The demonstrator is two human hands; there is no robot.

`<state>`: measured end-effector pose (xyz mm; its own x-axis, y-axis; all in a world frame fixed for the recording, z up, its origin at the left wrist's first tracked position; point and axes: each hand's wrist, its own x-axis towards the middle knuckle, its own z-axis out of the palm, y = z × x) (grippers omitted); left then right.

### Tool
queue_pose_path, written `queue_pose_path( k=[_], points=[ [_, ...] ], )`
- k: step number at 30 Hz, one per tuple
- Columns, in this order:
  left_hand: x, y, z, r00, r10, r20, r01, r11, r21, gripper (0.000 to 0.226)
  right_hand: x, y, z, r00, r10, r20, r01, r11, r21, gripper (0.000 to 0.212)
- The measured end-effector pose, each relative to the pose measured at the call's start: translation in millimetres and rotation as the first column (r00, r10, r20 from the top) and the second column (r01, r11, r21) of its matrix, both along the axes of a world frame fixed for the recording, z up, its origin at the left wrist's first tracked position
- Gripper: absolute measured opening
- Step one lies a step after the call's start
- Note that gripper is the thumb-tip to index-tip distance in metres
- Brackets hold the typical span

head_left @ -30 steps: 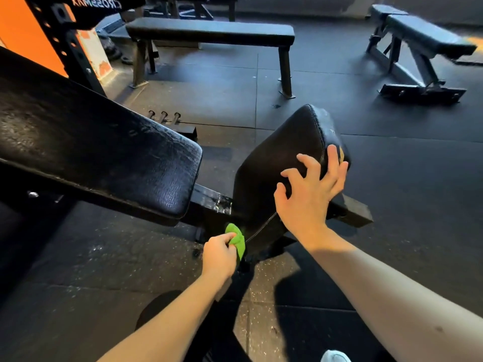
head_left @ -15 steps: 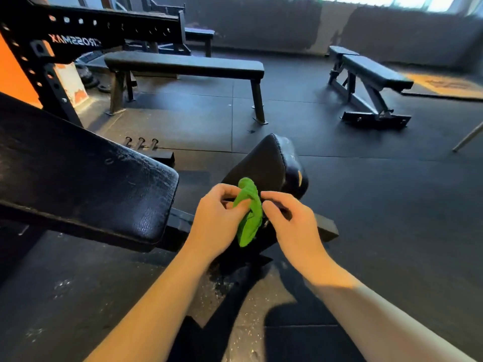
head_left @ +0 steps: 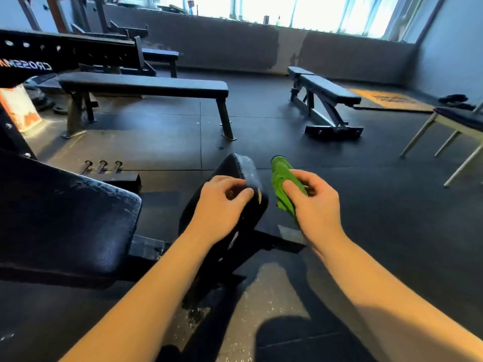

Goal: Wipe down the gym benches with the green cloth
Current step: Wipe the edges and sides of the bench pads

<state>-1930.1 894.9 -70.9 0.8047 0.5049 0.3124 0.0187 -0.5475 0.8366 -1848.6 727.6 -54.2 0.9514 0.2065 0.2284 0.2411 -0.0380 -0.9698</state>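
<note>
Pinching bunched green fabric cloth (head_left: 280,176) loosely, right hand (head_left: 317,207) risked dropping it. Left hand (head_left: 219,209) curled by black padded seat (head_left: 241,165), hold unclear.

Black rubber floor tiles (head_left: 392,205) cover the gym. A dark half-wall (head_left: 222,48) runs beneath bright windows (head_left: 300,9); a pale-legged chair (head_left: 460,121) stands at the right.

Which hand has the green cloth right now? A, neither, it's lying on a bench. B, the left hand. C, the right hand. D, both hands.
C: the right hand grips the green cloth, and the left hand is clear of it.
</note>
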Motion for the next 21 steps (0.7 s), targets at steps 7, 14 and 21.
queue_pose_path(
  k=[7, 14, 21],
  points=[
    [21, 7, -24, 0.993, 0.104, -0.063, -0.095, 0.986, 0.134, 0.039, 55, 55, -19, 0.939, 0.282, 0.198, -0.135, 0.83, -0.541, 0.016],
    [29, 9, -29, 0.994, 0.102, -0.041, -0.096, 0.986, 0.134, 0.031, 125, 121, -15, 0.947, 0.288, 0.143, -0.144, 0.777, -0.613, 0.007],
    [29, 10, -35, 0.996, 0.081, -0.022, -0.077, 0.987, 0.143, 0.029, 150, 142, 0, 0.94, 0.338, 0.041, -0.251, 0.768, -0.589, 0.011]
  ],
)
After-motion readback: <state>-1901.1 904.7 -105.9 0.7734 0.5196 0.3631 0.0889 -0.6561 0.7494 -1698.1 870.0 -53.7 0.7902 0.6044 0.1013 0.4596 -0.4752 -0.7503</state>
